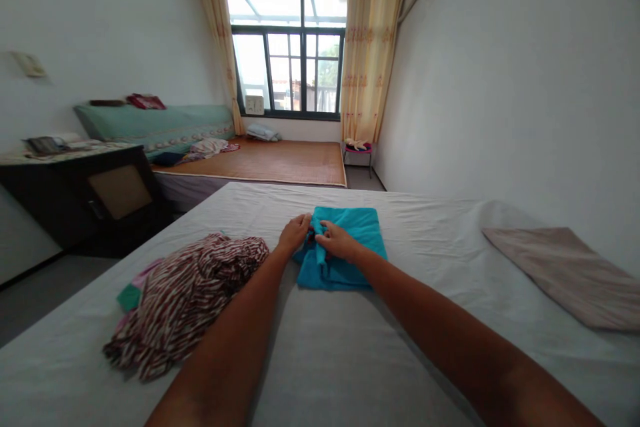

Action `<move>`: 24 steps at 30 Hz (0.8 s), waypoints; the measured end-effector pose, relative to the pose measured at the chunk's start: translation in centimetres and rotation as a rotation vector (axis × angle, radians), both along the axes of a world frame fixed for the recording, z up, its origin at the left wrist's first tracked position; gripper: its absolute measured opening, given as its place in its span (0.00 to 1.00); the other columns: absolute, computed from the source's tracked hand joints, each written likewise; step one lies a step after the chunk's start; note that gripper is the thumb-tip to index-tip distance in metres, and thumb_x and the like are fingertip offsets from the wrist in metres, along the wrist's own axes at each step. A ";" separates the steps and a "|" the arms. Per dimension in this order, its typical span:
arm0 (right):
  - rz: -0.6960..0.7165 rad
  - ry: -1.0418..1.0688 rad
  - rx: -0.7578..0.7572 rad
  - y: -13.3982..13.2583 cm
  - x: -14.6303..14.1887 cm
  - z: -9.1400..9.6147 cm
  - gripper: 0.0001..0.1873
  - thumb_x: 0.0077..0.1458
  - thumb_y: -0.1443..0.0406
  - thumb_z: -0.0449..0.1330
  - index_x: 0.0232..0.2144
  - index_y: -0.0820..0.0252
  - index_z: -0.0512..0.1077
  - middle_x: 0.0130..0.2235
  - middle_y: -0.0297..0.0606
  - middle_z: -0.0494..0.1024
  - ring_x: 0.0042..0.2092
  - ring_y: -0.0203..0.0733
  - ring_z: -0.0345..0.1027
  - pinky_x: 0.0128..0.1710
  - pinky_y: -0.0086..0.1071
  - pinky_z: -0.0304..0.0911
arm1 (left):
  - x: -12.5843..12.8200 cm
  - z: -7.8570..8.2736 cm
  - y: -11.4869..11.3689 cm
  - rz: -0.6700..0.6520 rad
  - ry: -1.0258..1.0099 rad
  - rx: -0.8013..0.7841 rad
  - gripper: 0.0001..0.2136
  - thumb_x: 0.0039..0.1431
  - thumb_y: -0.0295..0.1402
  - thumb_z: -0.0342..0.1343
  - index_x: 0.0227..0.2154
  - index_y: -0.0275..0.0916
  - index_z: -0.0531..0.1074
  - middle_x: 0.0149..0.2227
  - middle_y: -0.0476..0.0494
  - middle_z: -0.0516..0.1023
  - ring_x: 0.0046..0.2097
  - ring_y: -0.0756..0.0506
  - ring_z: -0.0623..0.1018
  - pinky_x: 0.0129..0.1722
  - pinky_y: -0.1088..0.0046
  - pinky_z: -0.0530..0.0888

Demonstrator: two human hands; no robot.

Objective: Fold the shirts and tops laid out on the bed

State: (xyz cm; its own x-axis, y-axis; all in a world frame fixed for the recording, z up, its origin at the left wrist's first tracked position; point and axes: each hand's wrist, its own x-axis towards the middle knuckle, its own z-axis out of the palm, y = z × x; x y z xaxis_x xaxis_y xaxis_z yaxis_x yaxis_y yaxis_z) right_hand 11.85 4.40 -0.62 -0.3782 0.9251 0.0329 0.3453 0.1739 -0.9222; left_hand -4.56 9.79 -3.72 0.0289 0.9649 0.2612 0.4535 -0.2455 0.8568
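A turquoise garment, folded into a rough rectangle, lies on the white sheet in front of me. My left hand is closed on the bunched left edge of the cloth. Beside it, my right hand pinches a raised fold of the same garment, its fingers curled over the cloth. The two hands are close together but apart. To the left of my left forearm sits a crumpled heap of brown-and-white striped cloth, with pink and green fabric peeking out beneath.
A flat greyish-pink folded cloth lies on the right side of the bed. A dark cabinet stands at left. Beyond are a second bed with a brown mat, a small stool and a curtained window.
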 end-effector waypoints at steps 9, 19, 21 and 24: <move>-0.251 -0.059 0.299 0.4 6.9 1.3 0.21 0.63 0.56 0.44 0.48 0.60 0.70 0.38 0.40 0.78 0.37 0.39 0.73 0.36 0.33 0.69 | 1.6 2.0 -1.5 -0.097 0.332 0.109 0.21 0.54 0.30 0.50 0.52 0.42 0.73 0.49 0.46 0.78 0.50 0.40 0.75 0.52 0.64 0.70; -0.065 -0.828 0.541 -0.6 10.0 -3.3 0.31 0.63 0.50 0.43 0.64 0.53 0.55 0.65 0.39 0.56 0.66 0.51 0.45 0.63 0.51 0.40 | 4.5 2.8 -4.4 0.055 0.814 0.295 0.22 0.57 0.25 0.48 0.55 0.44 0.69 0.65 0.42 0.57 0.64 0.38 0.59 0.61 0.57 0.60; -0.040 -0.839 0.582 -0.6 9.3 -3.1 0.30 0.63 0.52 0.43 0.64 0.56 0.56 0.65 0.42 0.57 0.66 0.50 0.45 0.63 0.52 0.38 | 6.1 2.3 -5.0 -0.060 0.863 0.311 0.20 0.61 0.28 0.45 0.55 0.43 0.68 0.63 0.42 0.61 0.63 0.40 0.60 0.61 0.58 0.60; 0.038 -0.818 0.603 0.3 8.7 -2.8 0.29 0.64 0.56 0.42 0.64 0.58 0.55 0.65 0.42 0.58 0.66 0.47 0.47 0.63 0.48 0.40 | 7.5 0.9 -5.4 -0.125 0.900 0.250 0.21 0.65 0.36 0.42 0.59 0.40 0.63 0.62 0.40 0.64 0.62 0.40 0.63 0.61 0.58 0.58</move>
State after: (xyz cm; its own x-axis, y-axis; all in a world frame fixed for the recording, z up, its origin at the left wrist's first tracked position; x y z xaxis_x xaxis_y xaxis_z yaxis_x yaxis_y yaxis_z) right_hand 20.52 4.73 -3.40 -0.5226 0.8268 0.2083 0.8155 0.5560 -0.1607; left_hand 2.90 4.41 -2.86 0.4200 0.8600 0.2897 0.8773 -0.4664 0.1128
